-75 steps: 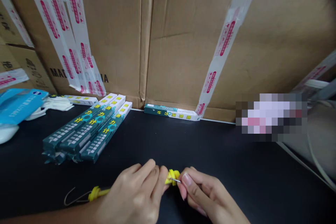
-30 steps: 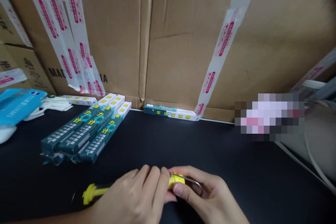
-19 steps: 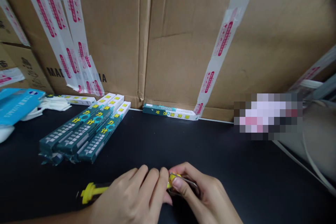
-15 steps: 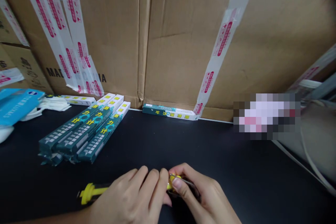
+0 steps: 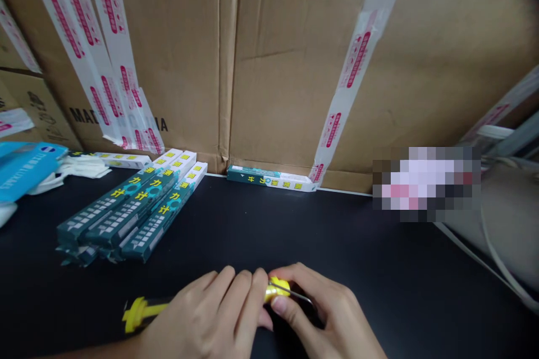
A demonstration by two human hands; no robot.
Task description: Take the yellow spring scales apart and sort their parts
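One long, thin tool with yellow plastic ends (image 5: 135, 314) is in two bare hands, low at the near side of the table. Its middle is hidden, and I cannot tell if it touches the table. The left hand (image 5: 210, 308) is curled around the middle, with its fingers close together. The right hand (image 5: 324, 308) is nearly closed, with its thumb and first finger at the yellow right end. A thin, bent, silver metal wire (image 5: 297, 294) lies along that end and goes toward the right palm.

Under all this is a flat black table (image 5: 337, 235). Past the left hand is a pile of long, thin green and white boxes (image 5: 126, 207) with yellow writing. One more green and white box (image 5: 272, 179) lies at the back, by a big brown cardboard box (image 5: 295, 67) with white and red tape (image 5: 357, 61). Far left is a bright blue packet (image 5: 29, 171), with white soft sheets (image 5: 84, 168) beside it. On the right is a blurred patch of blocks (image 5: 425, 179), and I cannot tell what it hides. A pale cord (image 5: 501, 263) runs near it.
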